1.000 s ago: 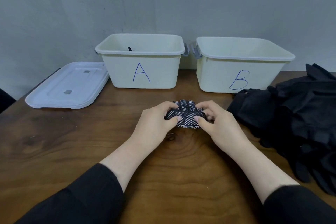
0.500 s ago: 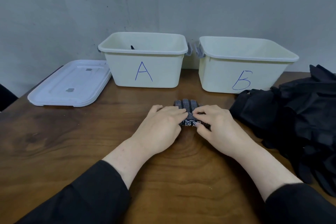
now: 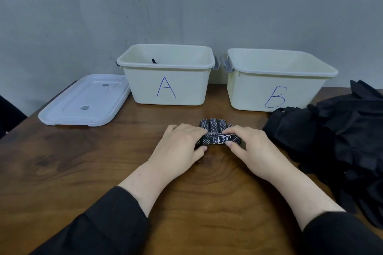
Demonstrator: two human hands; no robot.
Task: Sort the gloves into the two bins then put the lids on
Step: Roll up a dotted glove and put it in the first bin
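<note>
Both hands (image 3: 217,147) pinch folded dotted glove (image 3: 215,132) on table (image 3: 62,172)

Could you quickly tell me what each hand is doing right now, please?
Left hand: grips the folded black white-dotted fabric glove on the table.
Right hand: pinches the same glove's other end.

Dotted glove's (image 3: 215,130) sides under both hands; black glove pile (image 3: 339,143) cut off at right edge.

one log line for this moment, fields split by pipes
both hands press folded dotted glove on table | bins A, B open | lid left
</note>
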